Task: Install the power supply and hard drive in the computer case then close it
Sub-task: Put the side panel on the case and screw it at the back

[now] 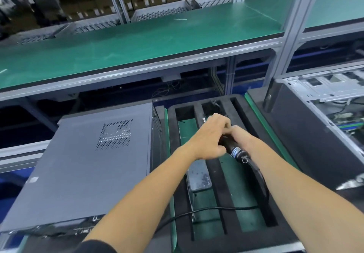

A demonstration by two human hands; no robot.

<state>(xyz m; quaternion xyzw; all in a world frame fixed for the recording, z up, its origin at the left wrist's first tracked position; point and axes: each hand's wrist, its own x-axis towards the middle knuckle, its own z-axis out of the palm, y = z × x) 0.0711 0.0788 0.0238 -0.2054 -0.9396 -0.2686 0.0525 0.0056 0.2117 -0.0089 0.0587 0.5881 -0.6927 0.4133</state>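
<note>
A dark grey computer case (82, 170) lies flat at the left with its side panel on, vent holes facing up. To its right is a black foam tray (214, 176) with long slots over green mat. Both hands meet above that tray. My right hand (241, 134) is shut on a black electric screwdriver (235, 151), whose cable (260, 180) loops back toward me. My left hand (208, 136) is closed around the screwdriver's front end. The tool's tip is hidden by the fingers.
A grey metal plate (199, 176) lies in the tray under my left forearm. An open computer case (331, 103) with bare chassis and wiring stands at the right. A green-matted shelf (157, 38) on aluminium posts runs overhead, with boxes stacked behind.
</note>
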